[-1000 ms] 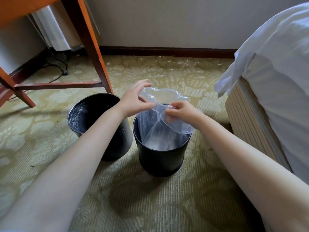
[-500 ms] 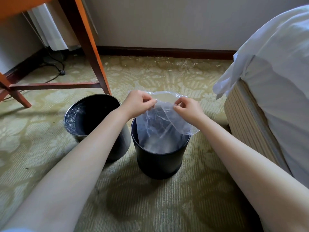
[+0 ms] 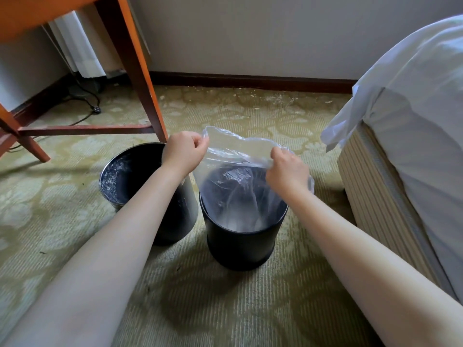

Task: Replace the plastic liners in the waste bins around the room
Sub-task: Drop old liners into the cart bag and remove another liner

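Both bare forearms reach forward and down, converging above the carpet. The left grip (image 3: 184,152) is curled with its knuckles up and pinches the rim of a clear plastic liner (image 3: 240,146). The right grip (image 3: 288,171) pinches the same rim at three o'clock of the left. There are two grips, one liner and two black bins. The liner's mouth is stretched between the grips, and its body hangs down at six o'clock into the lined bin (image 3: 240,244). The second bin (image 3: 125,176) stands just beside it at nine o'clock.

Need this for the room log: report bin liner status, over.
Left grip, right grip both pinch liner mouth. Liner hangs in bin, not yet over rim. Second bin alongside, not blocking.
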`<state>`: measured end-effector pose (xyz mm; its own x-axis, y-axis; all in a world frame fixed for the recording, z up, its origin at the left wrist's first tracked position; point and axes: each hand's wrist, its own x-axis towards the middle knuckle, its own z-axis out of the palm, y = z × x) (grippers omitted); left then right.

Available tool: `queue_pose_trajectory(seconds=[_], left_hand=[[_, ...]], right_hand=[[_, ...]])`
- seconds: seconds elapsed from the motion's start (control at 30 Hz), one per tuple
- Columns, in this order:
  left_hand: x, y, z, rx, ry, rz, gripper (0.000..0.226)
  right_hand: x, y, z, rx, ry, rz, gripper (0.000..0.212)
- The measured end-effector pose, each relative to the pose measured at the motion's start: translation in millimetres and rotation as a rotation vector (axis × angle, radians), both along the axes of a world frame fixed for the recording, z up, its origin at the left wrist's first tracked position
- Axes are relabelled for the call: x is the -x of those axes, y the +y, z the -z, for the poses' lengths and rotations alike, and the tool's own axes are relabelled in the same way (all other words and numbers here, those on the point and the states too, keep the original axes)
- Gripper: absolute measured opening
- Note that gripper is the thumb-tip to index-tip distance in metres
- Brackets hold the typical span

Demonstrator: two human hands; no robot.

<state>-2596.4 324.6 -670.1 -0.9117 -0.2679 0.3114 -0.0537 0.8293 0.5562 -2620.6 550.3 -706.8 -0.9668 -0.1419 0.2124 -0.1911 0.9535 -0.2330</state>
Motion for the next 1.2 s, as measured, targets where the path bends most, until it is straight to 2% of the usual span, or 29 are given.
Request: queue_pose_trajectory(seconds=[0.1,0.17,0.23,0.3,0.37,0.47,0.5,0.6,0.67,0.77,0.87,0.9,0.97,1.1,1.2], left_hand=[[1.5,-6.8,0.0,0.139,-0.045,-0.019,0.026],[2.6,0.7,-2.3,0.284,-0.112,0.099,0.057],[1.4,21.1,-4.8,0.404,-0.110,0.233,0.079],[1.0,47.0,-1.1,0.454,-0.148,0.365,0.085],[4.6,64.2,10.6,0.416,-0.208,0.426,0.075],[10.8,64.7,25.7,0.238,-0.208,0.432,0.026],[11.8,60.0,30.1,0.228,-0.191,0.408,0.021],[14.2,42.1,40.2,0.342,-0.172,0.283,0.027],[14.5,33.2,43.1,0.387,-0.146,0.214,0.027],[17.5,26.2,43.5,0.308,-0.108,0.183,0.025],[19.4,27.4,40.7,0.204,-0.063,0.167,0.024],[20.0,28.0,40.2,0.182,-0.054,0.164,0.024],[20.3,29.6,39.9,0.148,-0.040,0.157,0.023],[23.4,14.3,42.2,0.117,0.036,0.143,0.020],[19.6,-2.5,40.8,0.146,0.054,0.173,0.032]], right_hand=[[10.9,20.4,1.7,0.162,-0.011,0.073,0.019],[16.6,25.9,-1.1,0.321,-0.043,0.032,0.018],[18.8,26.2,-7.1,0.475,-0.081,-0.053,0.011],[18.4,23.6,-13.1,0.613,-0.144,-0.124,0.007],[17.4,22.4,-15.7,0.661,-0.205,-0.172,0.011],[21.4,32.8,-12.5,0.504,-0.187,-0.178,0.022],[23.0,40.5,-8.7,0.377,-0.195,-0.164,0.024],[22.0,66.2,7.1,-0.041,-0.235,-0.110,0.030],[19.3,73.7,14.3,-0.160,-0.184,-0.081,0.030],[19.5,61.2,8.2,-0.050,0.033,-0.074,0.028],[21.0,30.6,-5.0,0.080,0.236,-0.176,0.029],[22.8,17.8,-6.9,0.102,0.226,-0.223,0.033],[27.5,-3.1,-6.0,0.128,0.083,-0.286,0.050],[40.5,-33.0,-2.5,0.077,-0.177,-0.340,0.097],[49.9,-46.6,2.4,-0.016,-0.265,-0.258,0.108]])
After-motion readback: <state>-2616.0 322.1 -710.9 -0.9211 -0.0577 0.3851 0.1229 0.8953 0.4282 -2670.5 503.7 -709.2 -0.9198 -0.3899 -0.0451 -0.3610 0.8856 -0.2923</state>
